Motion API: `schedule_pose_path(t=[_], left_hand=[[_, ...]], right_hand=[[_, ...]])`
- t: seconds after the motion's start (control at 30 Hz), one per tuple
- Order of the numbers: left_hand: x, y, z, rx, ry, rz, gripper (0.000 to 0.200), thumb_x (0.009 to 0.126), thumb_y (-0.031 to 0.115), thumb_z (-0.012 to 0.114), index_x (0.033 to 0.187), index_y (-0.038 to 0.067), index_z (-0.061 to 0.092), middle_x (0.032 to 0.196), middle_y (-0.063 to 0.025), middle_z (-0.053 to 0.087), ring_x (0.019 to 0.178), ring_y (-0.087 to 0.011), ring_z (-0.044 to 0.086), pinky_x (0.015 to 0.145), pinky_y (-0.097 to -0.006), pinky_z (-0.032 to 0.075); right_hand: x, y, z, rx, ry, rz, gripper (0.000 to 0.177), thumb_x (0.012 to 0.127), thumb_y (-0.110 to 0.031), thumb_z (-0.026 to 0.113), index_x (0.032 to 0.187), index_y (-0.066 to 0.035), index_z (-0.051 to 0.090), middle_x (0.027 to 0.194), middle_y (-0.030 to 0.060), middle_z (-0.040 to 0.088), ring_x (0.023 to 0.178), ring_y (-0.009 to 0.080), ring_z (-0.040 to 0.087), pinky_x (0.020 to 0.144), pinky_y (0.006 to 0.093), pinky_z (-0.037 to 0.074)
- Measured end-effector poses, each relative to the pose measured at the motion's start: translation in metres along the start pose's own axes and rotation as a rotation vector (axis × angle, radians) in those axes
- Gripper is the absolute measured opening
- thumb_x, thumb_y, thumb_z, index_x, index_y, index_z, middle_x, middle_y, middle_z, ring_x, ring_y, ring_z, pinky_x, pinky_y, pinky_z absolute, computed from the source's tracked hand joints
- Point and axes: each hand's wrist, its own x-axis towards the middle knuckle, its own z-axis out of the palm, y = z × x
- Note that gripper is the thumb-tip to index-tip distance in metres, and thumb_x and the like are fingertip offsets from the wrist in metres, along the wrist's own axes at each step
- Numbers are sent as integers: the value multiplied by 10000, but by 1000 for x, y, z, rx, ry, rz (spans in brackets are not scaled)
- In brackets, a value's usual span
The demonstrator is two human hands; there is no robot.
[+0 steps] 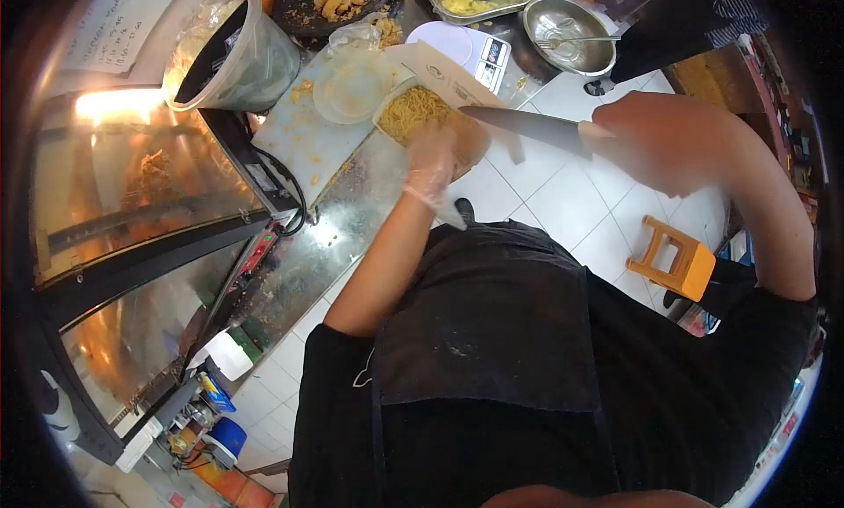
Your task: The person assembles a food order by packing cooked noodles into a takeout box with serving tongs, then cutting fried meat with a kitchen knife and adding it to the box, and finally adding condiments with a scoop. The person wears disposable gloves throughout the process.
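Note:
My left hand [431, 160], in a clear plastic glove, is closed at the near side of an open takeaway box [473, 140]. Its fingers are blurred and partly over the food. Yellow noodles [411, 112] fill the box, whose pale lid flap [453, 75] stands raised at the far side. In my right hand [664, 147] is a large knife [527, 128], gripped by its handle. The broad blade points left, its tip close to the lid and the box. My right hand is smeared by motion.
A cutting board [294, 160] carries a clear round lid [352, 90] and crumbs. Beyond are a digital scale [488, 59], a metal bowl [571, 37] and a food tray [475, 11]. A glass warmer [141, 165] stands left, a yellow stool [673, 257] right. Another person [673, 29] stands at upper right.

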Motion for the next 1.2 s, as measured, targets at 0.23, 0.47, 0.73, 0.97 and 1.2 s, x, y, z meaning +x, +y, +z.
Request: schedule_pose_path(t=[0.23, 0.47, 0.73, 0.97, 1.2], left_hand=[[17, 40, -85, -162, -11, -271, 283, 851, 165, 625, 1098, 26, 640, 1093, -188, 652, 942, -363, 615, 786, -455, 507], [29, 80, -60, 651, -485, 342, 336, 919, 256, 598, 1195, 72, 650, 1201, -147, 652, 1129, -337, 605, 950, -451, 494], [68, 45, -41, 952, -677, 418, 363, 853, 233, 636, 1207, 164, 669, 1193, -67, 670, 1102, -296, 631, 905, -452, 507], [72, 38, -30, 1042, -724, 437, 325, 852, 180, 594, 1159, 143, 695, 1108, -94, 682, 1058, -282, 644, 894, -447, 493], [91, 31, -39, 1101, -804, 527, 386, 814, 288, 717, 1169, 143, 678, 1073, -157, 695, 1041, -293, 666, 848, -453, 543]], right_hand=[[-38, -9, -20, 176, -196, 87, 231, 1017, -236, 473, 1011, -57, 619, 783, 132, 630, 798, 274, 630, 722, 444, 484], [-49, -17, 18, 205, -177, 92, 216, 1011, -209, 505, 1025, -28, 624, 861, 162, 666, 829, 298, 645, 716, 433, 509], [-77, -9, 20, 304, -102, 223, 230, 1009, -201, 511, 1082, -25, 640, 833, 175, 684, 782, 309, 663, 706, 424, 510], [-80, 3, 48, 333, 9, 157, 230, 1010, -204, 508, 1097, -40, 644, 832, 175, 687, 788, 324, 663, 714, 440, 507], [-80, 10, 62, 377, 65, 128, 220, 1006, -213, 507, 1072, -43, 630, 817, 183, 673, 810, 359, 655, 729, 465, 500]])
